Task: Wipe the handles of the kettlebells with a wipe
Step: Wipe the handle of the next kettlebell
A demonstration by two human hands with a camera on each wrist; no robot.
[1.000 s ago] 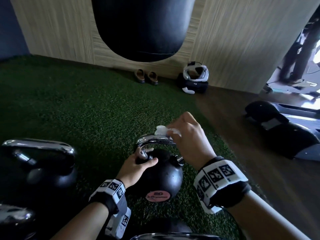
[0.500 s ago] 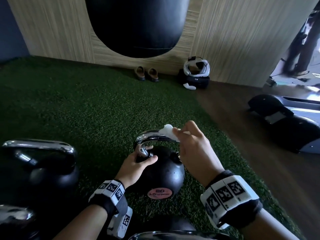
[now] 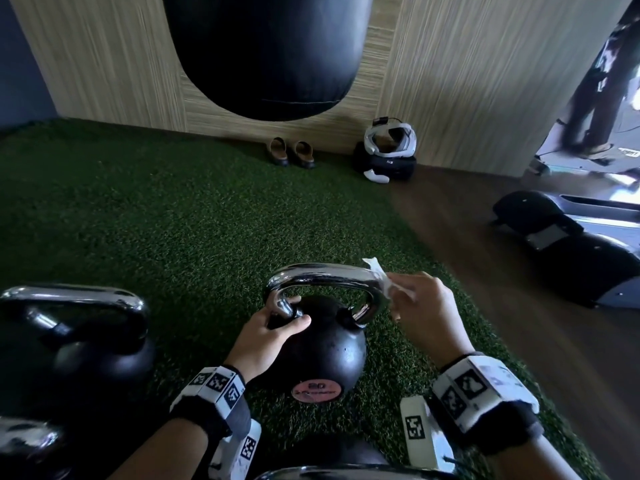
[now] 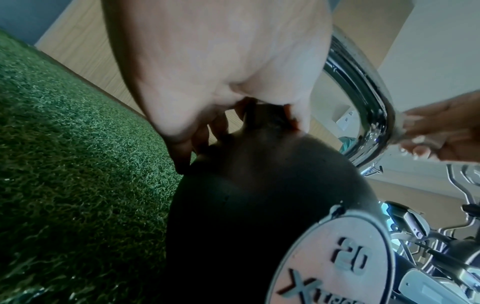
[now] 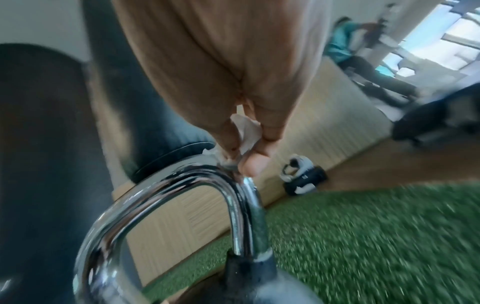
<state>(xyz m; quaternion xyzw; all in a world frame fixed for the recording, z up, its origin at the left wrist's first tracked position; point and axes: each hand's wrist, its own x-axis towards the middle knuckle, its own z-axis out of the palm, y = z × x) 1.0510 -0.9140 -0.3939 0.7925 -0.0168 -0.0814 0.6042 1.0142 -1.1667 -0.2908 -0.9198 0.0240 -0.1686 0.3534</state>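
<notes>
Right hand [image 3: 427, 311] has slid wipe [image 3: 384, 284] to handle's [image 3: 322, 275] right bend

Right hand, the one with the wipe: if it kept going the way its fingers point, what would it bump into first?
Almost at once, the chrome handle: the right hand pinches the wipe against its right bend. Its fingers point leftward along the top bar.

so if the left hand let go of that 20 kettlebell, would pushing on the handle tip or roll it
Probably not easily. The kettlebell is a solid black ball marked 20, so likely heavy for its size. It sits low on the turf, which should resist rolling. The chrome handle looks glossy, so the wipe may slide rather than push it.
</notes>
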